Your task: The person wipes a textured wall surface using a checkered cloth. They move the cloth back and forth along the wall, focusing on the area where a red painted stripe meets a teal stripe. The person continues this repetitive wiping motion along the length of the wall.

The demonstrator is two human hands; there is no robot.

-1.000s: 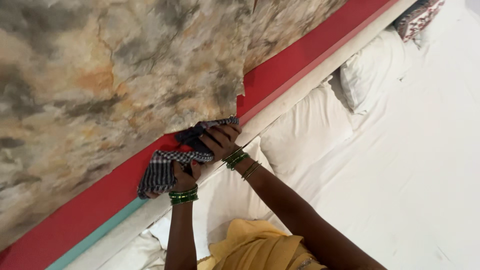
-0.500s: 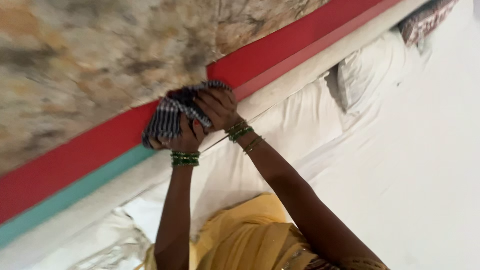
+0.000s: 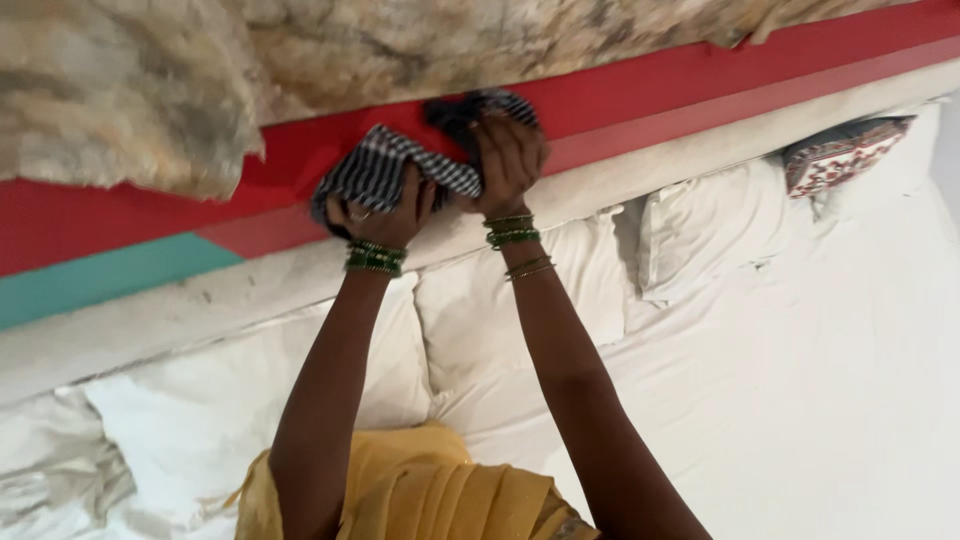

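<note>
Nearest to you, your yellow garment fills the bottom edge, cut off by the frame, and both forearms rise from it. Beneath them lies the bed with its white sheet, and white pillows lean along its head; the ones at the lower left are crumpled and partly out of view. A patterned red cushion sits at the far right, its end hidden behind a pillow.

Your left hand, with green bangles at the wrist, is closed around the lower end of a checked dark-and-white cloth. Your right hand, also bangled, grips the cloth's other end, fingers curled over it; that end is bunched and blurred, so its folds are hard to make out. The cloth is pressed against the red band of the wall, just above the pale headboard ledge. A teal strip meets the red at the left. Farthest, mottled tan-and-grey wall runs off the top.
</note>
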